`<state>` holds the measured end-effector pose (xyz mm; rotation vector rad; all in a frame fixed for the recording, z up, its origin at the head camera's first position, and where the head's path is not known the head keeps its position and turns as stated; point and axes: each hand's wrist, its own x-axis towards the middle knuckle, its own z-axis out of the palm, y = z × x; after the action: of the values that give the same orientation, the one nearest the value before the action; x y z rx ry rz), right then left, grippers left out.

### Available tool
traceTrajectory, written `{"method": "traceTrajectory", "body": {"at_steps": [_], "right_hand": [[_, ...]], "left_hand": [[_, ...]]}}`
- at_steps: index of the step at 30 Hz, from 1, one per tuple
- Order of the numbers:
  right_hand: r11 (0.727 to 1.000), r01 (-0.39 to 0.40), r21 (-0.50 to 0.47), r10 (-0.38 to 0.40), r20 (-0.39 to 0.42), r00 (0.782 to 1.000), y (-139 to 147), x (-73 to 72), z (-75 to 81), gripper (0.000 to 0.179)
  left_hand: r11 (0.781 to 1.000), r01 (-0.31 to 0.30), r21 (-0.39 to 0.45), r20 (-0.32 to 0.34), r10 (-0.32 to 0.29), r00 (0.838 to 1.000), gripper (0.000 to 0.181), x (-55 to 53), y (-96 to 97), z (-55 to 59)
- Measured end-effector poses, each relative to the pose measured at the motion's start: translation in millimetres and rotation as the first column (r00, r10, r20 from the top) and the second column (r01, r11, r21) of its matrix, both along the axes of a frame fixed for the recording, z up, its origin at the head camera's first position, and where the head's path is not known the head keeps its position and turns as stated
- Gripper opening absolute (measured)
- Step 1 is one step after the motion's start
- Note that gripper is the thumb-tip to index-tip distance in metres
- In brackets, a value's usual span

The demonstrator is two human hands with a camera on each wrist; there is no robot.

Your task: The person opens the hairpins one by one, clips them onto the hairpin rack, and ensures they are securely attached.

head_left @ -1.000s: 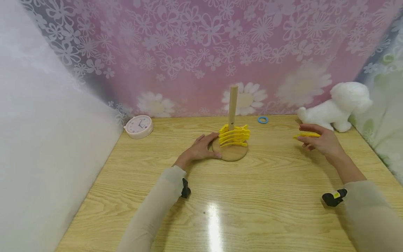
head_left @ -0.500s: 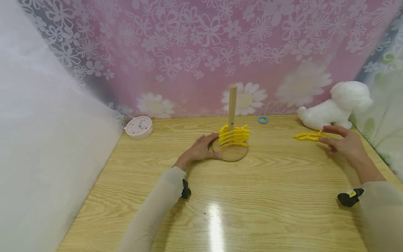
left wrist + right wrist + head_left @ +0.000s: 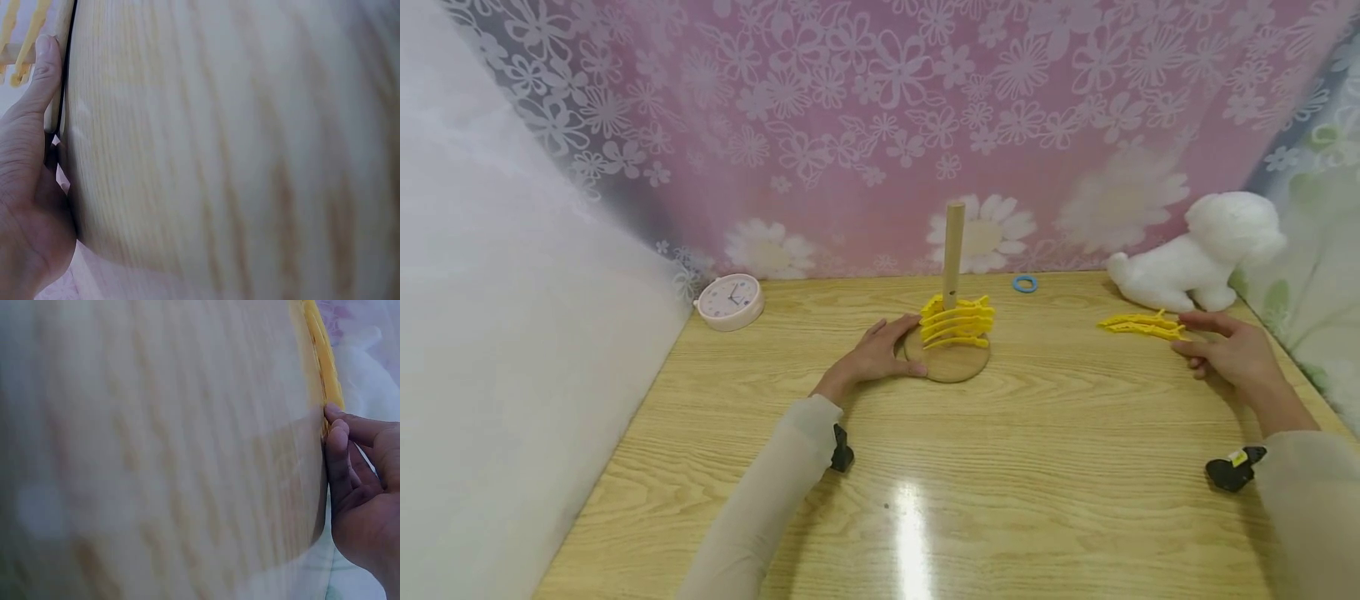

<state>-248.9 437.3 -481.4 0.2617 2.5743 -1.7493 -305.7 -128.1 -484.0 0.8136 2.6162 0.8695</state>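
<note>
A wood-grained table [image 3: 1037, 450] spreads out before me, a streak of light [image 3: 912, 533] shining on its nearer half and a small dark spot [image 3: 886, 506] just left of the glare. A pale pink clock [image 3: 730, 302] sits by the far left corner; a white plush dog [image 3: 1206, 254] occupies the far right. Close to the far edge lies a blue ring [image 3: 1025, 291]. Nearer me, well in from both side edges, stands a round wooden base [image 3: 955, 365]. Thin, curved yellow pieces [image 3: 1138, 323] lie toward the right edge, in front of the dog.
</note>
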Motion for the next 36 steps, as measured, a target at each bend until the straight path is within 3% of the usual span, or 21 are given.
{"method": "traceTrajectory", "body": {"at_steps": [9, 23, 29, 36], "right_hand": [[0.999, -0.008, 0.05, 0.007, 0.03, 1.0, 2.4, 6.7, 3.6, 0.032], [0.994, -0.098, -0.05, 0.102, 0.08, 0.992, 11.8, 18.1, 9.6, 0.014], [0.987, -0.157, 0.024, 0.156, 0.027, 0.987, 10.7, 20.9, 14.1, 0.013], [0.987, -0.162, -0.006, 0.161, -0.075, 0.984, 2.1, 28.1, 24.7, 0.023]], "left_hand": [[1.0, 0.007, 0.024, 0.009, -0.007, 1.0, 0.103, 3.4, 2.0, 0.7], [1.0, -0.006, 0.013, 0.01, 0.005, 1.0, 0.105, -0.5, -0.2, -0.9], [1.0, 0.0, 0.017, 0.013, 0.0, 1.0, 0.105, -0.5, -1.3, -0.9], [1.0, 0.003, 0.011, 0.01, -0.003, 1.0, 0.103, 1.9, -0.3, 1.4]]}}
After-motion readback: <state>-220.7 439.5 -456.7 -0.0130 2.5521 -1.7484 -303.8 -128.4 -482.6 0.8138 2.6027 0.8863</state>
